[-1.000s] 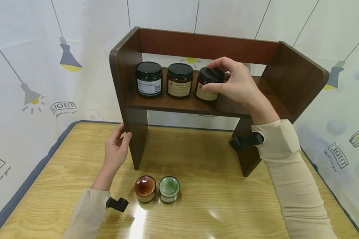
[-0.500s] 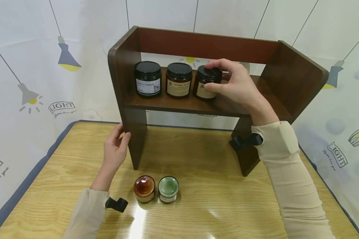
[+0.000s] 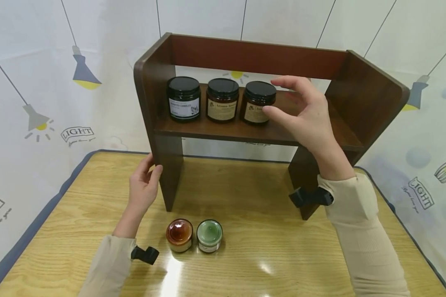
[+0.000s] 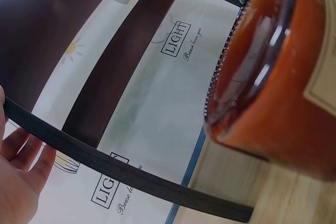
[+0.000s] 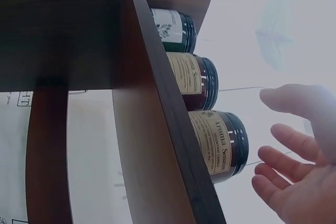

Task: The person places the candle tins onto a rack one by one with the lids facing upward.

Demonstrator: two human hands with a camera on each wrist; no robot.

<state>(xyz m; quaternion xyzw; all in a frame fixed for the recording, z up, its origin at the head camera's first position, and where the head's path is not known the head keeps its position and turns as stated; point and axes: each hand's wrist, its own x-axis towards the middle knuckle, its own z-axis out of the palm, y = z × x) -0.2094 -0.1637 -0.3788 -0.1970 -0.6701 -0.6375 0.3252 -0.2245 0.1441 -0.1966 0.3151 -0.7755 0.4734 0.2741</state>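
a: what is being framed by the right grip (image 3: pixel 312 113)?
b: an amber jar (image 3: pixel 255 104), cylindrical and smooth, topped by a glossy black lid. it is being borne upright on the dark wooden shelf (image 3: pixel 260 57). the thumb and fingers are being held wide, just beside it; a gap is being shown from the right wrist.
a: is its label being shown whole?
b: partly; one end is being covered by the thumb tip in the head view.
a: and the left grip (image 3: pixel 144 183)?
b: the flat side panel (image 3: pixel 171 173) is being touched by it; whether it is being pinched cannot be told, since the fingertips are being hidden.
a: what is being carried by the wood-grained desk (image 3: pixel 267 247)?
b: a round orange glass jar (image 3: pixel 179 235) and a green one (image 3: pixel 209 235); from the left wrist, both are being cut off.
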